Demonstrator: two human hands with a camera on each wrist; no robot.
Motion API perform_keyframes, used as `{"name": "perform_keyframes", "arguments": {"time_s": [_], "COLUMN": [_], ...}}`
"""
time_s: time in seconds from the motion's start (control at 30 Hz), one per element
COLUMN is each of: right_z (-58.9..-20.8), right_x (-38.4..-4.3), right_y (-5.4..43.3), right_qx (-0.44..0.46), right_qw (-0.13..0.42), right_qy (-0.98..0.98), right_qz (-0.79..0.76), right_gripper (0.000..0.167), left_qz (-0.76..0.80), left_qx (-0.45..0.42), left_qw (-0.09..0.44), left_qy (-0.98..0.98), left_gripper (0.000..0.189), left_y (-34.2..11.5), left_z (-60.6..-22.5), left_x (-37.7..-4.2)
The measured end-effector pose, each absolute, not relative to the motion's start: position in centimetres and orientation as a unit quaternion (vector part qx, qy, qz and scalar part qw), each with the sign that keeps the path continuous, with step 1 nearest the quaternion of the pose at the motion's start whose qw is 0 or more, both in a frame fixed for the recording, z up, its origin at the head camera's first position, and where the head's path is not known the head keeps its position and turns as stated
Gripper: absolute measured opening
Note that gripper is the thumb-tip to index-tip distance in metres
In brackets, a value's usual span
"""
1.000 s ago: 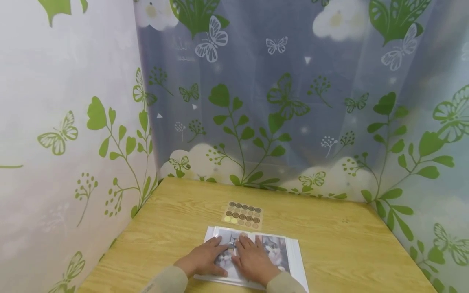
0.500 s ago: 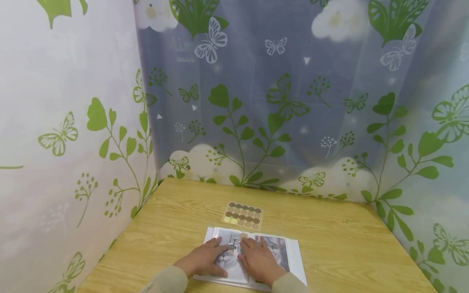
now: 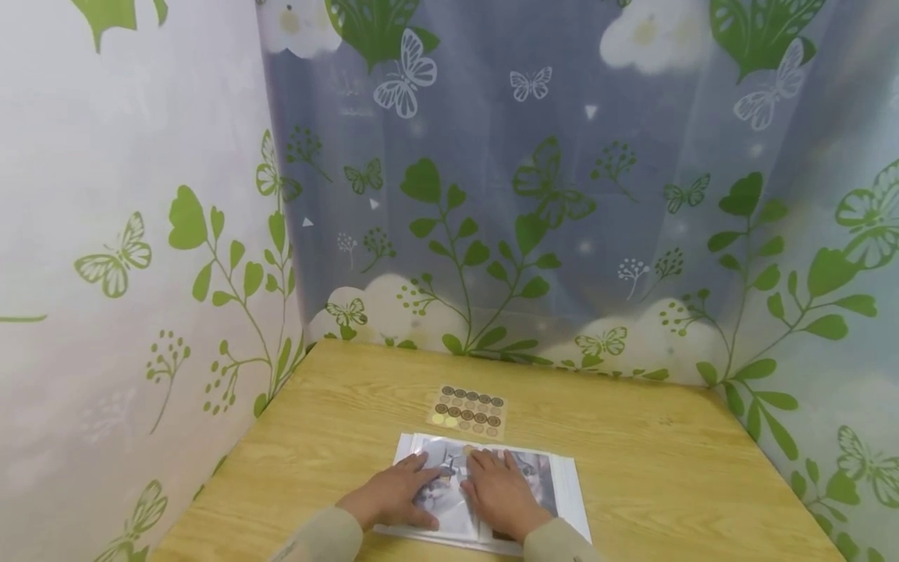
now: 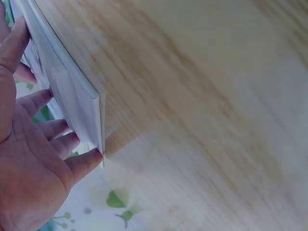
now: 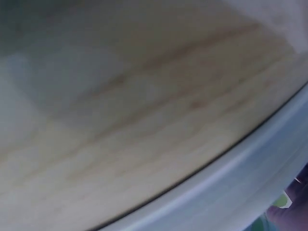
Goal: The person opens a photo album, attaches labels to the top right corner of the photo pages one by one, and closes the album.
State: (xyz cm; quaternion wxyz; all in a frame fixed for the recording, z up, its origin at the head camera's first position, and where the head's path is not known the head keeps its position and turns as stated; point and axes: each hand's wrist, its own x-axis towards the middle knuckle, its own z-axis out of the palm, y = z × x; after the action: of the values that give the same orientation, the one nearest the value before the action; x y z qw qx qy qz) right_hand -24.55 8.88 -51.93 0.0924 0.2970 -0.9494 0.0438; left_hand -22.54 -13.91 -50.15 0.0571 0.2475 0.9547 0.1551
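Observation:
An open photo album (image 3: pixel 572 499) with clear sleeves lies near the front of the table, cat pictures on both pages. My left hand (image 3: pixel 396 496) rests on the left page, its fingers spread. In the left wrist view the fingers of that left hand (image 4: pixel 33 163) reach the edge of the album (image 4: pixel 79 106). Over the right page, close to the centre fold, my right hand (image 3: pixel 507 496) lies flat and covers part of the picture. Only a thick pale edge of the album (image 5: pixel 207 192) and a bit of the right hand (image 5: pixel 293 211) appear in the right wrist view.
Just behind the album is a sheet of round stickers (image 3: pixel 467 410), rows of dark brown and tan circles with two yellow ones. The wood-grain table (image 3: pixel 674 468) meets patterned curtains (image 3: pixel 477 234) at the back and both sides.
My right hand has slid a little to the right, from the fold area onto the right page, uncovering more of the left page. The left hand stays in place.

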Motion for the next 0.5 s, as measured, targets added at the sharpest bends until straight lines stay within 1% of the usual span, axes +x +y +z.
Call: {"name": "perform_keyframes", "arguments": {"time_s": [0.2,0.5], "right_z": [-52.1,-51.7], "right_x": [-25.2,-25.4], "right_y": [8.7,7.7], "right_qx": [0.293,0.274], "right_qw": [0.114,0.093], "right_qy": [-0.947,-0.954], "right_qz": [0.073,0.075], "right_gripper": [0.053,0.054], "left_qz": [0.160,0.161], "left_qx": [0.248,0.255], "left_qw": [0.059,0.065], "left_qy": [0.954,0.951], "left_gripper": [0.084,0.084], "left_y": [-13.9,-13.9], "left_z": [-49.9,-49.7], "left_x": [-22.4,-22.3]}}
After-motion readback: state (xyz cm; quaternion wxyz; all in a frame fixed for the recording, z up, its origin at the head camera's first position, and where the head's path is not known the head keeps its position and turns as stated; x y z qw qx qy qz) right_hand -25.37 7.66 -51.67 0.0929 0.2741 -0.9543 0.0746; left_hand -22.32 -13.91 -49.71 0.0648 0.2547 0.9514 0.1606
